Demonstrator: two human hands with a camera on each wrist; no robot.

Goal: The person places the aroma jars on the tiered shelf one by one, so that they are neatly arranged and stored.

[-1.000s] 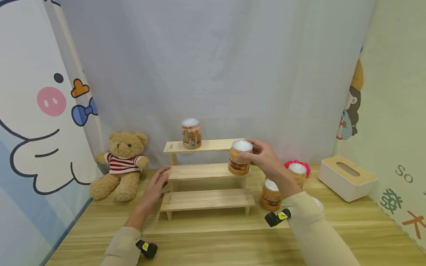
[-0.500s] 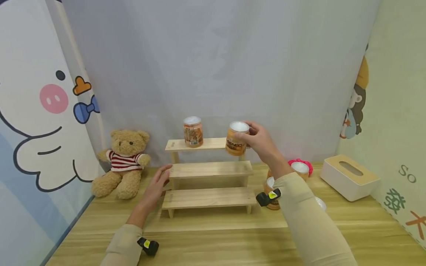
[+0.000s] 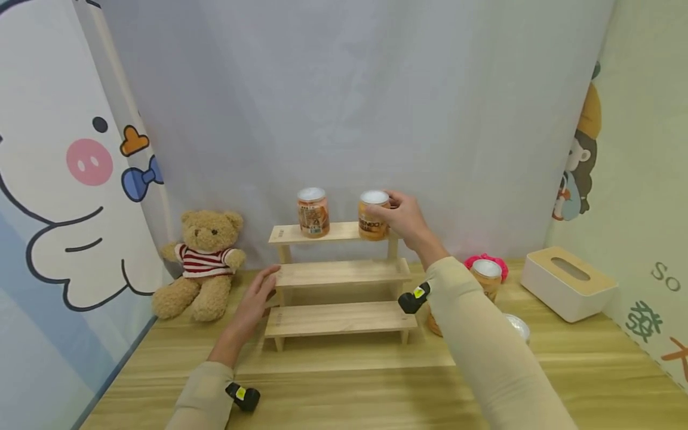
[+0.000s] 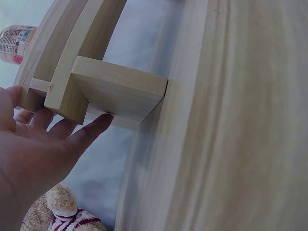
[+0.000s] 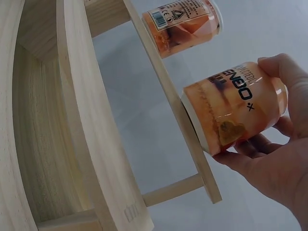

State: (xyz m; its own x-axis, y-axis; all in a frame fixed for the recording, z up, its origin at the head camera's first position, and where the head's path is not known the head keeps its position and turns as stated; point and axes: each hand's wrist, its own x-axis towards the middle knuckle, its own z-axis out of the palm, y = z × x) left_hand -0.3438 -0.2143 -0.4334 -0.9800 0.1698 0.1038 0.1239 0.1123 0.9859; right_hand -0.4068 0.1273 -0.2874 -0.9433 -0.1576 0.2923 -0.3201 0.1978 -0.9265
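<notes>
My right hand (image 3: 407,220) holds an orange-labelled can (image 3: 372,223) with a pale lid, thumb on one side and fingers round the other. Its base is at the top board of a three-step wooden display rack (image 3: 344,272); in the right wrist view the held can (image 5: 236,108) appears to touch that board. A similar can (image 3: 313,214) stands on the same board to its left, a gap between them. With fingers fairly straight, my left hand (image 3: 254,304) touches the rack's left end, fingertips (image 4: 103,120) by the side support in the left wrist view.
Right of the rack, another can (image 3: 487,276) stands before a bright pink object (image 3: 504,269); one more can (image 3: 434,325) is mostly behind my right sleeve. A clear round item (image 3: 517,327) lies nearby. A tissue box (image 3: 570,283) sits far right, a teddy bear (image 3: 206,263) left.
My right hand has raised the can from middle-board height and moved it left and back to the top board. My left hand has stayed at the rack's left end.
</notes>
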